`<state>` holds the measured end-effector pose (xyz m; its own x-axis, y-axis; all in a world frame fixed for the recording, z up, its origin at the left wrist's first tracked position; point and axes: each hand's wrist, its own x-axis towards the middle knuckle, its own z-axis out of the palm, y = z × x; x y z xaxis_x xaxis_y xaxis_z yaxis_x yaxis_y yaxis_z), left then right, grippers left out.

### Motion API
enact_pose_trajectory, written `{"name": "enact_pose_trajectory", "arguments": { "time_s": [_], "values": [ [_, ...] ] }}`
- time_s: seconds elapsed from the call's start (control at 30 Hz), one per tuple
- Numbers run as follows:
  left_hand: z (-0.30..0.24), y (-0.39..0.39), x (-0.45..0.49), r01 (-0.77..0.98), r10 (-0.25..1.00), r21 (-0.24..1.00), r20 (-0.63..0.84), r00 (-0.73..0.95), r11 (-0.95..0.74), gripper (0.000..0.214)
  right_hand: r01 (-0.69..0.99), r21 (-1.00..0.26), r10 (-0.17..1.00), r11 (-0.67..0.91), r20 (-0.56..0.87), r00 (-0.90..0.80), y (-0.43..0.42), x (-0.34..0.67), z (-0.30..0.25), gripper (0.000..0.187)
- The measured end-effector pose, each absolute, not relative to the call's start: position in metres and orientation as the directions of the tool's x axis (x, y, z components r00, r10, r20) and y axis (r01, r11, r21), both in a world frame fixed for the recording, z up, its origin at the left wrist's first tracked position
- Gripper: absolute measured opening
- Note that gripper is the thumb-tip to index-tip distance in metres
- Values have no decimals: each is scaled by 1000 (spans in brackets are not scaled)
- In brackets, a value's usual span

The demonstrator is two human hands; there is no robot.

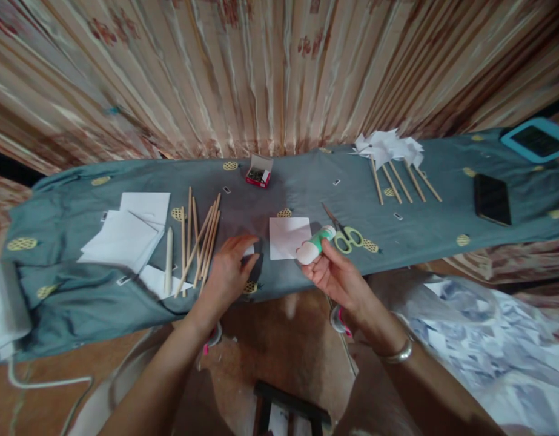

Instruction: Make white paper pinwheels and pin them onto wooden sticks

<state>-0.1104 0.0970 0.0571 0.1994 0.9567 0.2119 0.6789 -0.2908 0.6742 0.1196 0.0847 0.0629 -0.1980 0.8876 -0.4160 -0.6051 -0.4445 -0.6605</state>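
My right hand [337,274] is closed around a white and green glue stick [314,245], held just above the near edge of the grey-blue cloth-covered board [283,194]. My left hand [228,269] rests on the board with its fingers curled over a small white piece of paper [249,249]. A white paper square [288,237] lies between the two hands. A bundle of wooden sticks [201,242] lies just left of my left hand. Green-handled scissors [345,235] lie right of the glue stick.
A stack of white paper sheets [125,233] and a white candle-like stick [169,260] lie at the left. A red box of staples [258,171] stands at the back. Finished paper pinwheels on sticks [395,160], a black phone [492,198] and a blue-framed tablet [536,139] are at the right.
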Motion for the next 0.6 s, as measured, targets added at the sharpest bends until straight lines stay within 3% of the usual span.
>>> {"name": "enact_pose_trajectory", "arguments": {
  "time_s": [0.27,0.4,0.5,0.6],
  "values": [
    [61,97,-103,814,886,385,342,312,-435,36,-470,-795,923,-382,-352,-154,92,129,66,19],
    [59,83,-79,748,829,363,317,461,-555,34,-391,-893,967,-224,-253,23,108,136,71,23],
    [50,77,-61,702,810,404,273,519,-586,41,-172,-979,989,-111,-127,82,121,136,65,31],
    [41,78,-52,713,822,411,249,512,-569,49,90,-996,1000,1,3,16,129,132,54,35]
  ]
}}
